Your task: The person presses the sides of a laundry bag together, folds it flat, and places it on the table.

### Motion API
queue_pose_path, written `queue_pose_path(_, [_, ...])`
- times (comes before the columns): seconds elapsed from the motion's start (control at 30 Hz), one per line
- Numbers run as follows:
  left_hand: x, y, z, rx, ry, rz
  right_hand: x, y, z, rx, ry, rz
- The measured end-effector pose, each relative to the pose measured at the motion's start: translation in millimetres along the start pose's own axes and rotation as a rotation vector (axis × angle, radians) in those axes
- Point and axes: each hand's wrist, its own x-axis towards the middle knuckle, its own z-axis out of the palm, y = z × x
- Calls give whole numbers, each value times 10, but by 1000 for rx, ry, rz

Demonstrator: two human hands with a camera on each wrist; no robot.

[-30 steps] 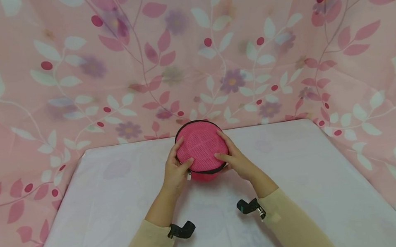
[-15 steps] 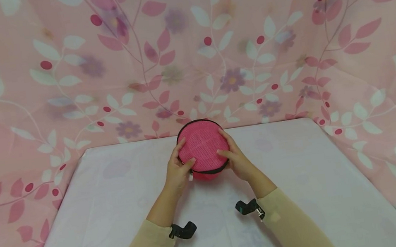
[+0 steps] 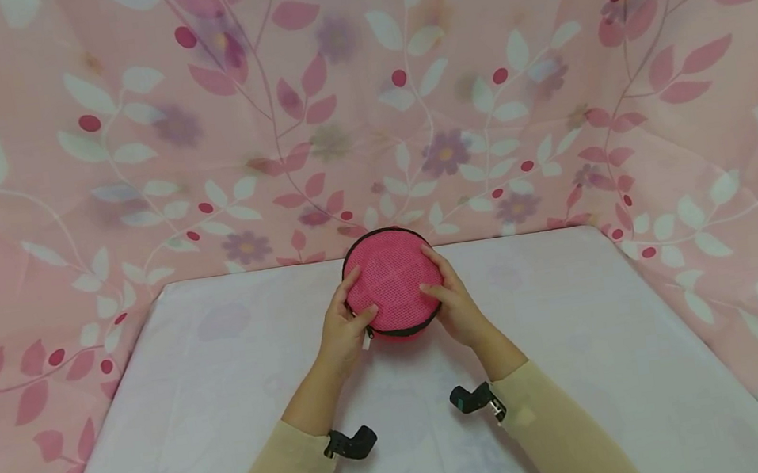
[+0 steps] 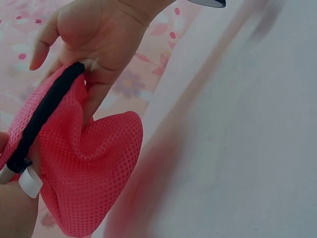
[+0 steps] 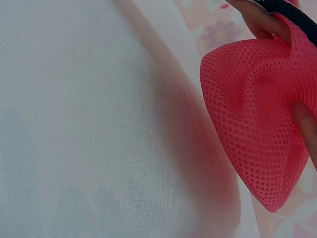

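Observation:
A round pink mesh pouch (image 3: 392, 281) with black zipper trim is held up over the far half of the table, its flat round face turned toward the head camera. My left hand (image 3: 342, 329) grips its left edge, thumb on the face and fingers round the side. On the opposite edge, my right hand (image 3: 458, 302) holds it the same way. A white zipper tag (image 4: 30, 182) hangs beside the left hand. In the left wrist view the soft, creased mesh underside (image 4: 94, 168) bulges below the black zipper (image 4: 47, 109). Fingers behind the pouch are partly hidden.
The table (image 3: 408, 456) is covered with a white cloth. Pink leaf-and-flower fabric (image 3: 362, 111) hangs behind it and along both sides. A small black camera sits on each wrist, one on the left (image 3: 352, 443) and one on the right (image 3: 472, 397).
The pouch and both hands have shifted slightly to the right. Its round face has tipped further toward the head camera, so less of the underside shows below the rim.

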Motion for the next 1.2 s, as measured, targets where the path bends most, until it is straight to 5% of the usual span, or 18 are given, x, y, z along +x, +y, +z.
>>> queue_pose_path(0.67, [0,42,-19,126,51,-14,17,27,-44,-221,97,-25])
queue_pose_path(1.2, [36,55,-111,323,87,7,2,46,-51,-210,74,-26])
